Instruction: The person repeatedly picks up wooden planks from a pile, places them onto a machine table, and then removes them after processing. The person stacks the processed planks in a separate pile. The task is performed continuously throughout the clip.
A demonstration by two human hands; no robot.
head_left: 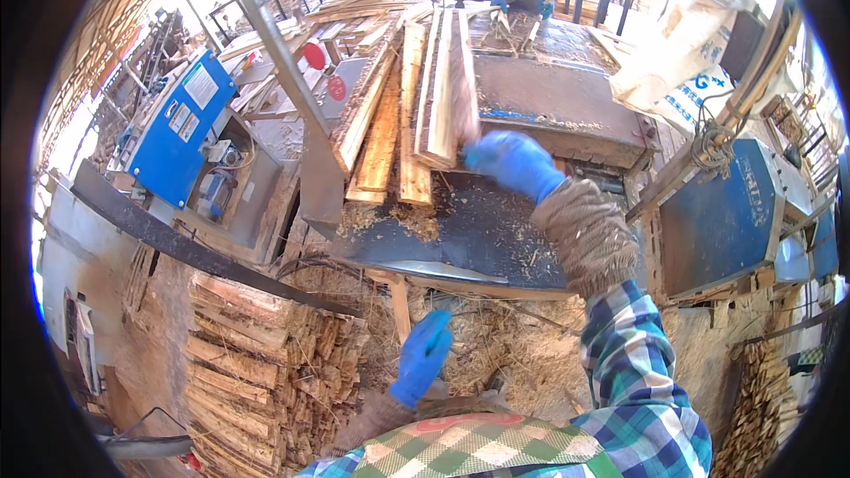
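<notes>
Right hand (513, 165), blue glove: thumb side up against the near end of the blurred board (464, 102), which lies at its 11 o'clock. Can't tell if the grip is clamped on it or only touching; blur hides the fingertips. Left hand (424, 357), 7 o'clock from the right, low beside the body: fingers loosely extended, nothing seen in it.

Step, my read: one-handed handling of that board at the edge of the row. Next move calls for a sure grip on the board end, and likely the left hand too if the board needs support; fingers clear of pinch points between boards.

Going out: other boards (413, 146) at 9 to 10, near ends over the table (527, 252); the table sits at 6, chips strewn on it. Sawdust (414, 224) piled at 8. Brown machine housing (558, 93) at 1. Co-worker's gloved hands (545, 7) at 12, well apart, near thin wood strips. White sack (682, 57) at 2, blue cabinet (722, 217) at 3. Slat stack (235, 363) at 8, low; control box (181, 133) at 9.
</notes>
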